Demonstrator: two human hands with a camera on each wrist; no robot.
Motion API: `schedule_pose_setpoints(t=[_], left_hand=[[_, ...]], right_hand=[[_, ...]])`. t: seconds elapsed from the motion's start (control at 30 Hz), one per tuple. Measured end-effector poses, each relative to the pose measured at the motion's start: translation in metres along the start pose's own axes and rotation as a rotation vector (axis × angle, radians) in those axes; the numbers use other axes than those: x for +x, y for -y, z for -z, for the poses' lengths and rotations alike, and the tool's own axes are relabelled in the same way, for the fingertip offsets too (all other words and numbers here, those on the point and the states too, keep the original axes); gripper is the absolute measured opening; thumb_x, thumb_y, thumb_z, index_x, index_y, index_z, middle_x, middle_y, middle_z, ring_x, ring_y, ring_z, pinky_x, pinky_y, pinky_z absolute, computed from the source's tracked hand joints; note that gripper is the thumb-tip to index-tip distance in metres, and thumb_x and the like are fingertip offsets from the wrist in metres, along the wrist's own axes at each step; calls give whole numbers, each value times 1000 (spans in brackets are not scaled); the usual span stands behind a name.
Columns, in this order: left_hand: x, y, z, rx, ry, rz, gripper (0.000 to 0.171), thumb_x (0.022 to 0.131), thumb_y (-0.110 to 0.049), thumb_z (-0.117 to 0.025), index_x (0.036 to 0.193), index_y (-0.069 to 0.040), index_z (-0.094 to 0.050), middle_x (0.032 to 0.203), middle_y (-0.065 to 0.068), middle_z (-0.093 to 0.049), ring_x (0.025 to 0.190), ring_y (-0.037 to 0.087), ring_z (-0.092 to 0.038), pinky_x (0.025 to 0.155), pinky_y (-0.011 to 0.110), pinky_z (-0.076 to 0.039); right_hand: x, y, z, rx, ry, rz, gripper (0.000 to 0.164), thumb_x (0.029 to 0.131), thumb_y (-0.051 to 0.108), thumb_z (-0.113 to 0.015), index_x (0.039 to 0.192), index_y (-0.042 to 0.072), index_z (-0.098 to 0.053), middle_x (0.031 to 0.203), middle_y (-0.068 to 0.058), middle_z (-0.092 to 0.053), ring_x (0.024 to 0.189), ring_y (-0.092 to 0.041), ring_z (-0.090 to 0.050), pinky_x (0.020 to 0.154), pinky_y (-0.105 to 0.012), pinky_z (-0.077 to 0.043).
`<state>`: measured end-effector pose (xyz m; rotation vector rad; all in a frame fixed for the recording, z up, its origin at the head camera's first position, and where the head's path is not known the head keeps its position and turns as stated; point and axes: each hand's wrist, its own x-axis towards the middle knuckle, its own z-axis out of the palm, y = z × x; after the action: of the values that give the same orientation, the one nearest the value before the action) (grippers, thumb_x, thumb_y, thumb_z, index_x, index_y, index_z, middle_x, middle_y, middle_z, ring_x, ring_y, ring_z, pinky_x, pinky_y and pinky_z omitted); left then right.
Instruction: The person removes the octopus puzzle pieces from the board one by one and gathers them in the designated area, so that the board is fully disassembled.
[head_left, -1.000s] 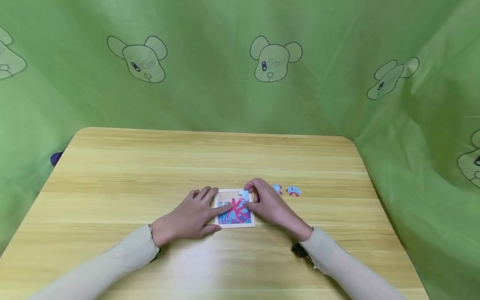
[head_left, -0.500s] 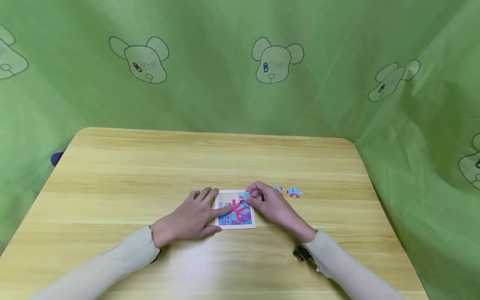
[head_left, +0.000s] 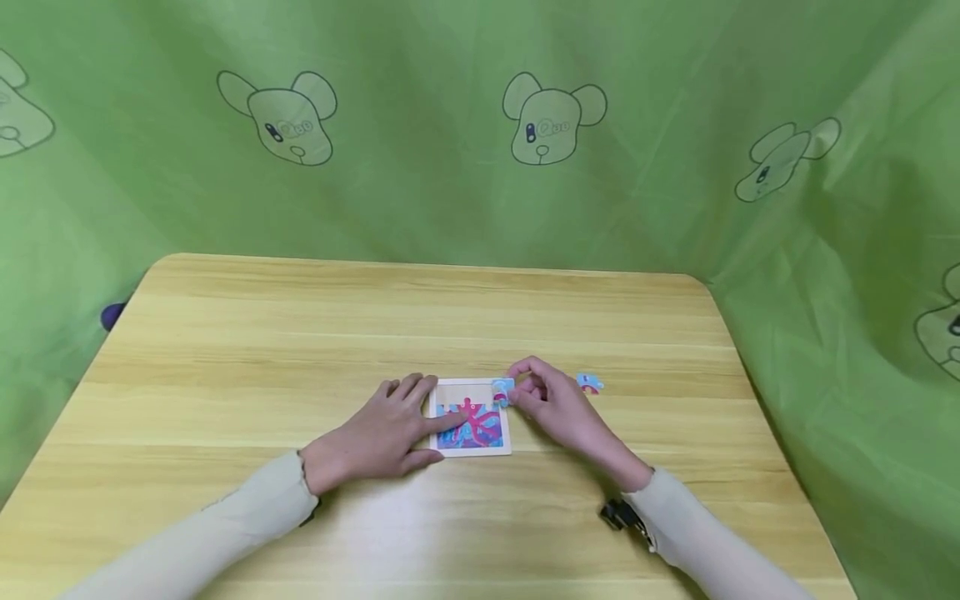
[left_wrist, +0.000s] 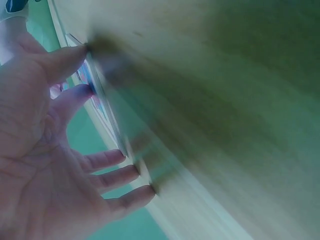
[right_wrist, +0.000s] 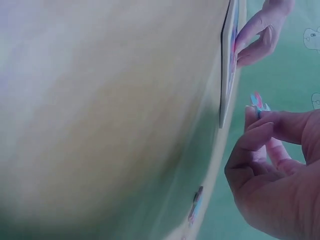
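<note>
A small square jigsaw puzzle (head_left: 487,429) with a pink octopus picture lies on the table in a pale wooden frame (head_left: 472,452). Bare board shows along the top of the frame. My left hand (head_left: 378,429) rests spread over its left side, the index finger on the octopus and the thumb near the bottom edge. At the top right corner my right hand (head_left: 558,412) pinches a blue and pink puzzle piece (head_left: 501,390) between thumb and index finger. In the right wrist view that puzzle piece (right_wrist: 257,101) stands clear of the frame.
Another loose puzzle piece (head_left: 589,383) lies on the table, just right of my right hand. The wooden table (head_left: 337,325) has rounded far corners. Green cloth (head_left: 420,150) with mouse-head outlines hangs behind and beside it.
My right hand has lifted the pinched puzzle piece out of the frame's top right corner and moved slightly right. One loose piece is now hidden behind that hand. My left hand stays put.
</note>
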<state>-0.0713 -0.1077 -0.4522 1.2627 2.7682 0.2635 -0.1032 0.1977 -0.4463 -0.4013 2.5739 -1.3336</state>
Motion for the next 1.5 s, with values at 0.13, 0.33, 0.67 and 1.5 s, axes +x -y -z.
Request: schedule_pose_setpoints(t=[0.13, 0.33, 0.67, 1.5], left_hand=[[0, 0, -1, -18, 12, 5, 60, 107, -51, -67, 163, -31, -56, 162, 34, -41, 147, 49, -43, 109, 70, -44], [-1, 0, -4, -18, 7, 7, 59, 108, -50, -66, 162, -30, -56, 162, 34, -41, 148, 50, -42, 110, 70, -43], [0, 1, -7, -26, -23, -3, 58, 107, -50, -68, 161, -31, -58, 162, 34, -41, 147, 51, -42, 109, 71, -43], [0, 1, -6, -29, -40, 3, 59, 106, -51, -70, 160, -32, -59, 160, 34, -43, 146, 50, -44, 106, 71, -44]], right_hand=[[-4, -3, 1, 23, -20, -14, 20, 105, 6, -73, 125, 9, -70, 90, -5, -65, 75, -21, -55, 64, -25, -43], [-11, -9, 13, 57, -48, -45, 23, 106, 5, -71, 129, 6, -68, 93, -8, -66, 75, -21, -54, 62, -24, -42], [-29, -17, 44, 146, -119, -74, 26, 107, 5, -69, 132, 1, -64, 102, -22, -68, 69, -16, -53, 54, -23, -44], [-57, -52, 93, 106, -208, -164, 33, 113, 21, -64, 137, -2, -62, 101, -24, -65, 72, -21, -58, 58, -30, -52]])
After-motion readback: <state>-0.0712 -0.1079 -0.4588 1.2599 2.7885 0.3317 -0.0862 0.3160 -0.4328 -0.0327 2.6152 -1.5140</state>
